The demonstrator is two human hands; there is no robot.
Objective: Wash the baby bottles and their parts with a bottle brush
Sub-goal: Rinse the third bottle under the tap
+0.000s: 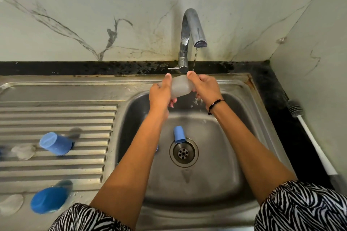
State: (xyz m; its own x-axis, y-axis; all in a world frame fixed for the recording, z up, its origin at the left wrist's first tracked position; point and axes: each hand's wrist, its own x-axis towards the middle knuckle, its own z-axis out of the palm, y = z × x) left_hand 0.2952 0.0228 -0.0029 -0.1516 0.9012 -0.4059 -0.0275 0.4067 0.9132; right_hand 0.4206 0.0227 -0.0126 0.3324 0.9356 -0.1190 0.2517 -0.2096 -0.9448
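Both hands were up under the tap (193, 30): the left hand (160, 93) and right hand (204, 88) gripped a clear bottle (181, 88) between them, held over the sink (259, 110), a thin stream (195, 58) hitting it. The bottle brush (308, 129) lay on the counter, right.

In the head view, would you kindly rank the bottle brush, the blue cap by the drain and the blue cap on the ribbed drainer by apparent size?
1. bottle brush, longest by far.
2. blue cap on the drainer.
3. blue cap by the drain, partly hidden, so its rank is unsure.
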